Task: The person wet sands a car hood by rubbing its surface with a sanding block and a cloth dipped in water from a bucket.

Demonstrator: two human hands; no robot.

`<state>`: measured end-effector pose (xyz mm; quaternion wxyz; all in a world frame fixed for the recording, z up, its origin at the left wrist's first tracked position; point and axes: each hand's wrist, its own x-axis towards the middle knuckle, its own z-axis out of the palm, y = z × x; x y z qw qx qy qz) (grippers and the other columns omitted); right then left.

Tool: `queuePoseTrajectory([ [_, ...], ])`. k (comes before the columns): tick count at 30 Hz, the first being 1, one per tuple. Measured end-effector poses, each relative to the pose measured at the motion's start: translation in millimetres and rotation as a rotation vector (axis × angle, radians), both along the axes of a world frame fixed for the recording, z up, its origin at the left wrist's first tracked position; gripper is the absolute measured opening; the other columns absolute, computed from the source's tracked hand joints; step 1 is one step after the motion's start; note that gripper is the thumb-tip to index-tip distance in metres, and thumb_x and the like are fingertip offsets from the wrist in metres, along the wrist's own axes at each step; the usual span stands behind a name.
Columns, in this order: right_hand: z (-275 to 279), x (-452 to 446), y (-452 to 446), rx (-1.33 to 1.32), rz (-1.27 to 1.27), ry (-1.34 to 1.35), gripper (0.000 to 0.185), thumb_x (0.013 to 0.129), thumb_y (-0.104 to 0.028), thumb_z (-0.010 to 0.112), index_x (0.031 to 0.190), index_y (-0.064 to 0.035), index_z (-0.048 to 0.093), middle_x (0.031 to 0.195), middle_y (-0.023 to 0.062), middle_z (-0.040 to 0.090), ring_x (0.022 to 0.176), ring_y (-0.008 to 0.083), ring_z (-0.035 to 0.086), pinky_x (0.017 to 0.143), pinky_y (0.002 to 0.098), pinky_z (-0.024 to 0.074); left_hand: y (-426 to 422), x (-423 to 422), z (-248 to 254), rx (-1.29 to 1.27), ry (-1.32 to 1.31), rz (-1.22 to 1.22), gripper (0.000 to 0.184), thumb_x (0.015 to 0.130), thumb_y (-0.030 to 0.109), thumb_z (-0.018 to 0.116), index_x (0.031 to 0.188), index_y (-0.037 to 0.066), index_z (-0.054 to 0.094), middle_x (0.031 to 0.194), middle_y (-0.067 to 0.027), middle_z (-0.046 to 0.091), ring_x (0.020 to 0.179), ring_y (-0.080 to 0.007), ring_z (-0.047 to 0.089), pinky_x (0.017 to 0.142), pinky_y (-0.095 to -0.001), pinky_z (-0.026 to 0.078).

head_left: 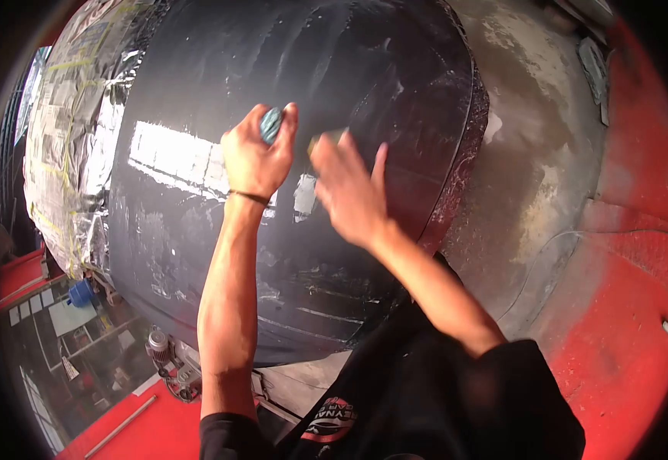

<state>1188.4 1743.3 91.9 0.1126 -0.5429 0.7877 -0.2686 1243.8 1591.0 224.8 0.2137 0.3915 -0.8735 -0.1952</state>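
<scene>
A dark, wet, glossy car hood [219, 253] fills the middle of the view, with pale streaks and bright reflections on it. My left hand [257, 161] is closed around a bunched teal cloth [271, 126], part of which shows between thumb and fingers. To its right, my right hand [353, 188] is smeared by motion and lies low over the hood, thumb out to the side. Under its fingertips is a small yellowish pad [313, 144], mostly hidden; its exact kind is not clear.
Newspaper and foil masking [69, 153] covers the car on the left. A motor-driven machine [173, 360] and a blue container [81, 293] stand at lower left. A thin cable [556, 238] runs over the grey and red floor [625, 322] on the right.
</scene>
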Motion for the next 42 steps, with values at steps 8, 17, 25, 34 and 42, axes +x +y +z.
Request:
queuePoseTrajectory([
  [8, -12, -11, -34, -0.182, -0.098, 0.093, 0.057, 0.117, -0.035, 0.046, 0.171, -0.0181, 0.042, 0.179, -0.0023, 0.038, 0.168, 0.0277, 0.026, 0.129, 0.0822, 0.0123, 4, 51, -10, 0.116, 0.091, 0.029, 0.031, 0.099, 0.032, 0.070, 0.087, 0.005, 0.078, 0.072, -0.0155, 0.073, 0.066, -0.0271, 0.072, 0.071, -0.0397, 0.057],
  [17, -10, 68, -4, -0.193, 0.109, 0.152, 0.056, 0.118, -0.043, 0.042, 0.171, -0.0253, 0.044, 0.181, -0.0058, 0.036, 0.171, 0.0231, 0.021, 0.130, 0.0819, 0.0067, -31, 262, -73, -0.261, 0.021, 0.341, 0.027, 0.104, 0.029, 0.075, 0.122, 0.008, 0.072, 0.125, -0.0146, 0.073, 0.121, -0.0359, 0.067, 0.106, -0.0489, 0.049],
  [25, -7, 105, 16, -0.107, 0.043, 0.098, 0.063, 0.117, -0.045, 0.043, 0.173, -0.0173, 0.041, 0.184, 0.0038, 0.029, 0.172, 0.0312, 0.017, 0.131, 0.0787, 0.0007, -14, 298, -105, -0.406, -0.064, 0.402, 0.042, 0.106, 0.030, 0.073, 0.139, 0.005, 0.066, 0.153, -0.0192, 0.062, 0.144, -0.0395, 0.055, 0.123, -0.0534, 0.039],
  [34, -36, -58, -50, -0.103, -0.241, 0.071, 0.060, 0.119, -0.044, 0.039, 0.174, -0.0195, 0.037, 0.185, 0.0012, 0.027, 0.172, 0.0301, 0.018, 0.129, 0.0821, 0.0069, -11, 295, -102, -0.394, -0.091, 0.417, 0.040, 0.106, 0.031, 0.071, 0.138, 0.007, 0.067, 0.156, -0.0191, 0.061, 0.149, -0.0373, 0.052, 0.125, -0.0534, 0.036],
  [42, -43, 88, 103, 0.041, -0.024, 0.095, 0.062, 0.119, -0.042, 0.039, 0.177, -0.0212, 0.033, 0.187, 0.0011, 0.022, 0.173, 0.0294, 0.012, 0.130, 0.0792, -0.0026, -15, 296, -108, -0.373, -0.037, 0.429, 0.044, 0.107, 0.036, 0.071, 0.140, 0.006, 0.066, 0.155, -0.0189, 0.061, 0.148, -0.0364, 0.053, 0.126, -0.0537, 0.035],
])
